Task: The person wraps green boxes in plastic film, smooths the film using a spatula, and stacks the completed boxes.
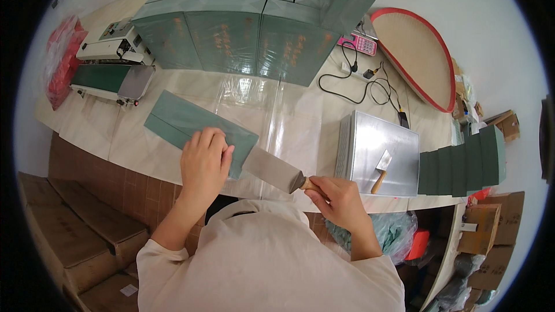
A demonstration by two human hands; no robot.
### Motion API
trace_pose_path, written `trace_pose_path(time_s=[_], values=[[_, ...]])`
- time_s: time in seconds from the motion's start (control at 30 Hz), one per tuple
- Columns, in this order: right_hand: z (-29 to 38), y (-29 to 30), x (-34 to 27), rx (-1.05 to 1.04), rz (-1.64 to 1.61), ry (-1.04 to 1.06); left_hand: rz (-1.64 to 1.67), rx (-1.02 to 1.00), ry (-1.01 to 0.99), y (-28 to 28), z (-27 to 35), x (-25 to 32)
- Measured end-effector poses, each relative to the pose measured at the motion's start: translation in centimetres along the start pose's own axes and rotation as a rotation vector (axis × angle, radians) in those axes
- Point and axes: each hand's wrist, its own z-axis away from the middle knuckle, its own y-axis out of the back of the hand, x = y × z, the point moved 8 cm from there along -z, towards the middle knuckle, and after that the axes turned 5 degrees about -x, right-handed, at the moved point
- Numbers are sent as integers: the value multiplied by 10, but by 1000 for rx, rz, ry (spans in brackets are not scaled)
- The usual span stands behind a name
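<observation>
A long green paper-wrapped package [195, 119] lies slantwise on the marble-patterned table. My left hand [206, 160] presses on its near right part, thumb and fingers bent over the paper. My right hand [336, 199] grips the wooden handle of a wide metal spatula [273, 169], whose flat blade reaches to the package's right end; whether the tip lies against or under the paper, I cannot tell. A smaller scraper with a wooden handle [379, 181] rests on a metal box with a flat top [399, 143], to the right of my right hand.
Large green packages in clear film [225, 43] stand along the back. A sealing machine [110, 60] is at left. At right are a pink calculator [366, 45], black cables [334, 89], a red-rimmed tray [416, 52] and a row of green boxes [459, 164]. Cardboard boxes [86, 242] lie below left.
</observation>
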Motion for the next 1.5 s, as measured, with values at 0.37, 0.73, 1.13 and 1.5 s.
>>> trace_pose_path(time_s=[0.37, 0.73, 1.13, 1.5], values=[[-32, -16, -28, -121, 224, 11, -11, 323, 141, 21, 4, -20], [-76, -28, -22, -87, 275, 59, 54, 260, -141, 13, 10, -26], [-73, -22, -18, -124, 219, -34, 54, 257, -187, 10, 11, -27], [-22, 27, 3, -124, 55, -296, 48, 283, -185, 12, 19, -28]])
